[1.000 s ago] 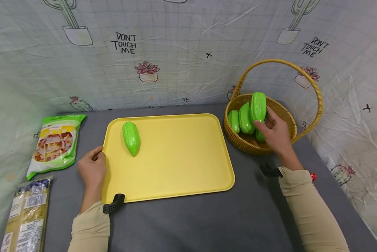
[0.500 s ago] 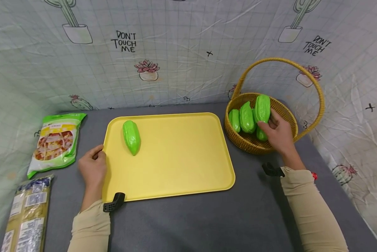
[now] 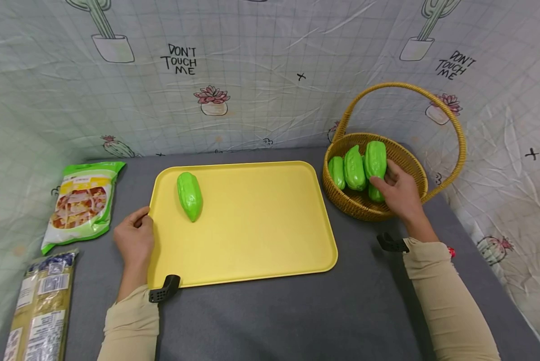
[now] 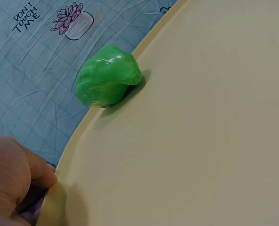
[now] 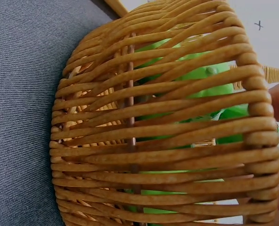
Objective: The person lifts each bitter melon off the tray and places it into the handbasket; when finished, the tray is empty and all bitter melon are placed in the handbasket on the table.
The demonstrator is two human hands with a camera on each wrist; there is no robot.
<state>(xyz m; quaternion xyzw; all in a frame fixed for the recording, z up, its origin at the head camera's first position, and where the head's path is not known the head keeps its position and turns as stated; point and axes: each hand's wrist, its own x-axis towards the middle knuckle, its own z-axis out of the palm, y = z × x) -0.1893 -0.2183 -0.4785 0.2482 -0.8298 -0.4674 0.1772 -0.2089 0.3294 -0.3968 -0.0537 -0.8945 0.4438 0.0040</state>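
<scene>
A yellow tray (image 3: 251,240) lies in the middle of the grey table, with one green ridged vegetable (image 3: 189,195) near its far left corner. My left hand (image 3: 136,225) sits at the tray's left edge. In the left wrist view the left hand (image 4: 12,183) has its thumb against the rim of the tray (image 4: 201,141), close to the vegetable (image 4: 109,77). At the right, my right hand (image 3: 387,183) reaches into a wicker basket (image 3: 355,205) and grips an upright green vegetable (image 3: 375,158) beside several more. The right wrist view shows the basket wall (image 5: 153,155) with green vegetables (image 5: 201,75) behind it.
A green snack bag (image 3: 82,203) and a long packet (image 3: 39,306) lie at the left of the table. A cactus-print cloth (image 3: 260,75) walls the back and both sides. The basket's tall handle (image 3: 405,90) arches above my right hand.
The vegetable in my right hand has sunk lower into the basket, and the hand has moved down with it. The left hand and the tray have stayed put.
</scene>
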